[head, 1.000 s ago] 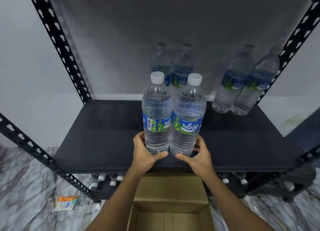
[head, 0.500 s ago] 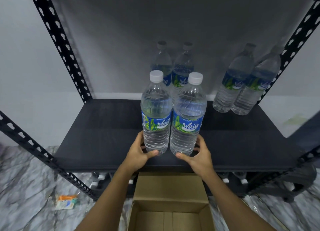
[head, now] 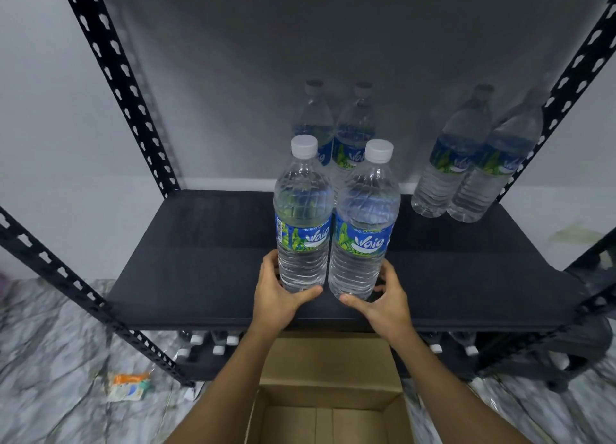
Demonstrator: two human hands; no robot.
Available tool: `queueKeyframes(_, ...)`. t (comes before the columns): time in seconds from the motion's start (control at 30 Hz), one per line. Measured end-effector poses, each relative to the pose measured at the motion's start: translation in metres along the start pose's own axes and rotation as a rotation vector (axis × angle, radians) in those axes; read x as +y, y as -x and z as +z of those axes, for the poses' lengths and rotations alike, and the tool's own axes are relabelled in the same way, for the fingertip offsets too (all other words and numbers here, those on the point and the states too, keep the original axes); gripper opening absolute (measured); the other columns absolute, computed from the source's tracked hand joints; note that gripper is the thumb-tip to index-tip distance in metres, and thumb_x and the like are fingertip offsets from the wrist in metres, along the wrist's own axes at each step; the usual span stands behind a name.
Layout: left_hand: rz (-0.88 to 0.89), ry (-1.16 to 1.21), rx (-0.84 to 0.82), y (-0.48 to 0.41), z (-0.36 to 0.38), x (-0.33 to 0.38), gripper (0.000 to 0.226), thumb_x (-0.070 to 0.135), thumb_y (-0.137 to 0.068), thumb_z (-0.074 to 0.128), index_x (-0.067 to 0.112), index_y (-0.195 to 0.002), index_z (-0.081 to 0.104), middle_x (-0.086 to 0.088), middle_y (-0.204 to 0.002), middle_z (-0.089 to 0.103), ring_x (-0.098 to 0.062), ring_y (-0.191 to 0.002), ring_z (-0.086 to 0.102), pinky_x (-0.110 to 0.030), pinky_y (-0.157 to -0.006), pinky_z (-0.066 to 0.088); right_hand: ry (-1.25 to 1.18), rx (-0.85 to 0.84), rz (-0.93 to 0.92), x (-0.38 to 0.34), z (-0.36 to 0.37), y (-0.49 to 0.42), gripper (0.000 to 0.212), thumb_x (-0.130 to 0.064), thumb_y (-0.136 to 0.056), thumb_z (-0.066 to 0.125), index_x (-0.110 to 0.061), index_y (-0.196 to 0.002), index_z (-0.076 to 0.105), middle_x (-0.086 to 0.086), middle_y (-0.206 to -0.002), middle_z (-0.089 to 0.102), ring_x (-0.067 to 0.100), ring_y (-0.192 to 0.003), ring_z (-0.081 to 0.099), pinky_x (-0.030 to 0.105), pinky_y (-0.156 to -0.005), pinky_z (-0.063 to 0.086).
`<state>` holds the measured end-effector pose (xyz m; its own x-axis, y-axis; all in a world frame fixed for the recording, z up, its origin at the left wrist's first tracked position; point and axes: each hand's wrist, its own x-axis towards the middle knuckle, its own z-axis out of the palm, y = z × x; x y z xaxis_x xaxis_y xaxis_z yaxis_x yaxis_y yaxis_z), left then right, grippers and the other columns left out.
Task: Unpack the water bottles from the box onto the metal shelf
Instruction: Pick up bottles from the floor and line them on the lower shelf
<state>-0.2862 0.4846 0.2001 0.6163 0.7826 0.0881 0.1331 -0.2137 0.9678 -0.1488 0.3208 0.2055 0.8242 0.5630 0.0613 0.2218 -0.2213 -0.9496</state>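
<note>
While six bottles (head: 450, 163) are standing in pairs on the metal shelf (head: 200, 260),
Left hand (head: 276, 293): curling round the left front bottle (head: 302, 230);
Right hand (head: 386, 300): curling round the right front bottle (head: 363, 236);
Box (head: 330, 370): one, sitting open below.

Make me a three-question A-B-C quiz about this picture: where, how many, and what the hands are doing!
1. How many clear plastic water bottles stand on the black metal shelf board by the hands? A three; B six; C ten.
2. Where is the open brown cardboard box? A on that board; B below its front edge; C behind bottles.
3. The hands? A empty; B holding the box; C each gripping a front bottle.
B, three pairs; B, under the forearms; C, left hand and right hand wrap the bases.
</note>
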Motion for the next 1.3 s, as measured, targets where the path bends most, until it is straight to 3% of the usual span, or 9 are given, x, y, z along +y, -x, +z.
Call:
queueKeyframes(0.13,0.003,0.012,-0.043,-0.001,-0.007,0.002,0.089,0.027,-0.055,0.098,0.033,-0.129,0.049,0.012,-0.119,0.069,-0.002,-0.108,0.066,-0.024,-0.090,0.055,0.001,-0.004,0.005,0.000,0.000,0.000,0.099,-0.026,-0.055,0.094,-0.026,-0.139,0.041,-0.012,-0.127,0.058,-0.001,-0.108,0.056,0.007,-0.075,0.045)
queueKeyframes(0.23,-0.015,0.008,-0.158,-0.009,-0.019,0.000,0.091,0.028,-0.055,0.097,0.029,-0.133,0.051,0.011,-0.120,0.070,-0.005,-0.113,0.065,-0.037,-0.099,0.052,-0.004,0.000,0.004,0.000,0.000,0.000,0.098,-0.024,-0.055,0.094,-0.026,-0.138,0.041,-0.011,-0.126,0.059,-0.001,-0.106,0.056,0.007,-0.074,0.046)
queueKeyframes(0.3,-0.027,-0.004,-0.229,-0.015,-0.026,-0.002,0.089,0.026,-0.055,0.096,0.027,-0.132,0.052,0.009,-0.122,0.070,-0.010,-0.115,0.065,-0.045,-0.103,0.049,-0.007,0.003,0.005,-0.001,0.000,0.001,0.097,-0.024,-0.056,0.094,-0.027,-0.138,0.042,-0.011,-0.125,0.058,0.002,-0.105,0.057,0.015,-0.079,0.050)
queueKeyframes(0.4,-0.025,-0.026,-0.280,-0.016,-0.028,-0.001,0.080,0.017,-0.063,0.093,0.028,-0.131,0.052,0.012,-0.123,0.069,-0.008,-0.116,0.064,-0.043,-0.106,0.046,-0.005,0.014,0.004,-0.003,0.000,0.002,0.096,-0.025,-0.055,0.094,-0.032,-0.135,0.042,-0.011,-0.126,0.058,0.006,-0.103,0.058,0.033,-0.088,0.054)
queueKeyframes(0.6,0.000,-0.035,-0.305,-0.012,-0.027,-0.003,0.078,0.015,-0.072,0.087,0.027,-0.138,0.046,0.016,-0.127,0.065,-0.003,-0.120,0.059,-0.037,-0.109,0.043,-0.007,0.013,-0.001,-0.002,-0.001,0.002,0.095,-0.022,-0.056,0.094,-0.033,-0.135,0.042,-0.011,-0.124,0.057,0.006,-0.103,0.057,0.034,-0.087,0.053)
queueKeyframes(0.77,0.021,-0.029,-0.177,-0.002,-0.017,-0.003,0.096,0.038,-0.057,0.090,0.026,-0.140,0.043,0.008,-0.135,0.056,-0.003,-0.122,0.057,-0.026,-0.102,0.045,-0.011,0.014,-0.012,-0.003,0.001,0.001,0.094,-0.024,-0.055,0.094,-0.032,-0.134,0.044,-0.009,-0.127,0.058,0.007,-0.103,0.058,0.035,-0.087,0.054)
queueKeyframes(0.97,0.030,-0.027,-0.074,0.000,-0.013,-0.005,0.086,0.019,-0.057,0.096,0.019,-0.134,0.055,0.008,-0.123,0.066,-0.003,-0.111,0.064,-0.022,-0.093,0.049,-0.002,0.013,-0.035,-0.003,-0.002,-0.003,0.093,-0.021,-0.051,0.096,-0.024,-0.133,0.052,-0.010,-0.121,0.054,0.012,-0.099,0.061,0.033,-0.083,0.056)
queueKeyframes(1.13,0.025,-0.013,-0.060,0.002,-0.011,-0.004,0.082,0.013,-0.060,0.094,0.018,-0.133,0.058,0.009,-0.121,0.066,-0.003,-0.109,0.066,-0.017,-0.093,0.050,0.020,-0.029,-0.043,-0.001,-0.004,-0.009,0.088,-0.019,-0.051,0.095,-0.021,-0.130,0.055,-0.006,-0.119,0.059,0.011,-0.100,0.063,0.015,-0.074,0.053)
queueKeyframes(1.3,0.015,-0.016,-0.063,0.003,-0.011,-0.002,0.084,0.013,-0.060,0.094,0.019,-0.135,0.055,0.008,-0.123,0.067,0.001,-0.109,0.064,-0.018,-0.094,0.050,0.020,-0.015,-0.053,-0.002,-0.002,-0.006,0.088,-0.017,-0.053,0.094,-0.019,-0.132,0.055,-0.005,-0.120,0.060,0.006,-0.099,0.064,0.024,-0.084,0.054)
